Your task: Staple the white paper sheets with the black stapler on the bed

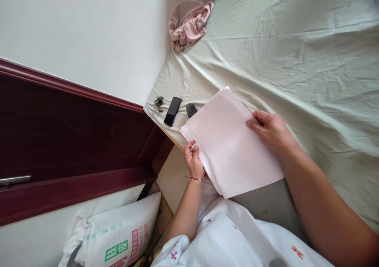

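Left hand [194, 159] and right hand [270, 132] grip paper sheets [229, 146] mid-frame (a black device [173, 111] lies left of frame centre).

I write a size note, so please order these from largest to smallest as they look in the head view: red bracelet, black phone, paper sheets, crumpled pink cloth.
1. Paper sheets, overlapping
2. Crumpled pink cloth
3. Black phone
4. Red bracelet

Both hands [194, 162] [271, 131] hold stacked paper [233, 144] near what seems a dark phone [173, 111] on pale cloth [266, 62].
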Motion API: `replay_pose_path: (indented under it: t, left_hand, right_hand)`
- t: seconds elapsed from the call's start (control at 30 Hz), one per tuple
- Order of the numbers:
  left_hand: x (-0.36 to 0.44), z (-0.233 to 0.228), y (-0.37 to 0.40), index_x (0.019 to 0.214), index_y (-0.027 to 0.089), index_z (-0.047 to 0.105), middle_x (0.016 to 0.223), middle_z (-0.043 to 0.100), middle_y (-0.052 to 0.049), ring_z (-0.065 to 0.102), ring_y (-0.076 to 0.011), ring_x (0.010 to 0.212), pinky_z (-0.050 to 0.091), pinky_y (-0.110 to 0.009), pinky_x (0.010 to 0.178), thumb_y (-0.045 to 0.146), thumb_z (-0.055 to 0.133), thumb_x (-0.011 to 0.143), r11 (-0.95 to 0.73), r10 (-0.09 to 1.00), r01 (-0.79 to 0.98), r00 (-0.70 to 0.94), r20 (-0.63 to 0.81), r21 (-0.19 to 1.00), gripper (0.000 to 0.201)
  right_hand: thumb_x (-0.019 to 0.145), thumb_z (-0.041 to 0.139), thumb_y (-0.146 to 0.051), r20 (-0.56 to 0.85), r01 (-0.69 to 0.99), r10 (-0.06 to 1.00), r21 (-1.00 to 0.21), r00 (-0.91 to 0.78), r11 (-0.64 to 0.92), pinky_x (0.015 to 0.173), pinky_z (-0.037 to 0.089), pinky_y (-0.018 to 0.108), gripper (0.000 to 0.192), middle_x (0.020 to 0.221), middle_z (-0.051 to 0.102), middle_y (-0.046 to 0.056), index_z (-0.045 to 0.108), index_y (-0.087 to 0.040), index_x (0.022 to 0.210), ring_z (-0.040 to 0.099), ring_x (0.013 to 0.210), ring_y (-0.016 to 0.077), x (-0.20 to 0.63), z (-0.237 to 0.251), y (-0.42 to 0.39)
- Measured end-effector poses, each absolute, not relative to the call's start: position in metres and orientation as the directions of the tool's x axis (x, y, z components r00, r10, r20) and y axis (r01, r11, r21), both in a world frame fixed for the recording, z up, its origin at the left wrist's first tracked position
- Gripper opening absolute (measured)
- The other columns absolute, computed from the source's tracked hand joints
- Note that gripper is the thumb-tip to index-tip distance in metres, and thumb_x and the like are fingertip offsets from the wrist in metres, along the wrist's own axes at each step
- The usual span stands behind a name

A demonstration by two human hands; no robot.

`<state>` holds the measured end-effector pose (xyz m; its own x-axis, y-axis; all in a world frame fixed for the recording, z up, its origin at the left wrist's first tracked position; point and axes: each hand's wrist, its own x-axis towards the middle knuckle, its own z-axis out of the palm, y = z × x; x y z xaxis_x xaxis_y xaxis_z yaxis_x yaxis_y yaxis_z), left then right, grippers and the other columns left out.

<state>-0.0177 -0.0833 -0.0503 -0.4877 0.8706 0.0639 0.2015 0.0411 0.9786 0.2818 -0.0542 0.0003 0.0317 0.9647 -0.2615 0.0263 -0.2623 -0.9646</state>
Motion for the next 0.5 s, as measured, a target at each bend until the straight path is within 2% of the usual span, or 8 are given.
replay_pose_path:
  t: [0.13,0.23,0.33,0.4,0.5]
  left_hand:
    - [-0.0155,-0.0507,-0.0831,0.106,0.023,0.075,0.095,0.072,-0.001,0.065,-0.0169,0.089,0.05,-0.03,0.087,0.045,0.086,0.074,0.042,0.866,0.102,-0.5,0.015,0.994,0.04]
    - [-0.0129,-0.0483,-0.0837,0.092,0.021,0.077,0.09,0.074,-0.001,0.066,-0.0172,0.085,0.051,-0.029,0.083,0.043,0.085,0.071,0.064,0.875,0.032,-0.483,-0.041,0.997,0.031]
    - [-0.0115,-0.045,-0.0849,0.08,0.02,0.076,0.082,0.072,-0.001,0.065,-0.0174,0.081,0.051,-0.029,0.078,0.051,0.08,0.074,0.034,0.889,-0.039,-0.455,-0.048,0.999,0.032]
    - [-0.0119,-0.0443,-0.0856,0.075,0.019,0.074,0.076,0.067,0.0,0.061,-0.0157,0.076,0.049,-0.027,0.075,0.055,0.081,0.075,0.032,0.893,-0.009,-0.449,-0.033,0.999,0.037]
    - [-0.0144,-0.0463,-0.0856,0.075,0.018,0.072,0.07,0.061,0.004,0.054,-0.0122,0.07,0.044,-0.025,0.071,0.056,0.09,0.068,0.076,0.874,0.135,-0.486,-0.001,0.988,0.043]
  right_hand:
    - [0.085,0.063,-0.034,-0.265,-0.025,0.964,-0.964,0.007,-0.265,0.061,0.039,0.029,0.012,0.072,0.062,-0.001,0.064,-0.022,0.083,0.052,0.064,0.0147,0.2816,-0.0012,-0.0535]
    - [0.085,0.062,-0.034,-0.254,0.026,0.967,-0.967,0.014,-0.254,0.062,0.039,0.029,0.012,0.073,0.063,0.0,0.064,-0.022,0.083,0.053,0.067,0.0157,0.2811,-0.0006,-0.053]
    - [0.086,0.061,-0.033,-0.248,0.085,0.968,-0.965,0.022,-0.249,0.064,0.039,0.029,0.012,0.073,0.062,0.0,0.062,-0.022,0.081,0.053,0.068,0.0161,0.2804,0.0011,-0.0529]
    - [0.087,0.06,-0.032,-0.252,0.121,0.967,-0.96,0.027,-0.254,0.064,0.038,0.03,0.012,0.071,0.061,-0.001,0.061,-0.022,0.08,0.052,0.067,0.0158,0.2802,0.0017,-0.0528]
    - [0.087,0.06,-0.034,-0.255,0.187,0.966,-0.948,0.049,-0.259,0.064,0.037,0.03,0.014,0.069,0.058,-0.001,0.06,-0.022,0.079,0.05,0.066,0.0157,0.2802,0.0014,-0.0523]
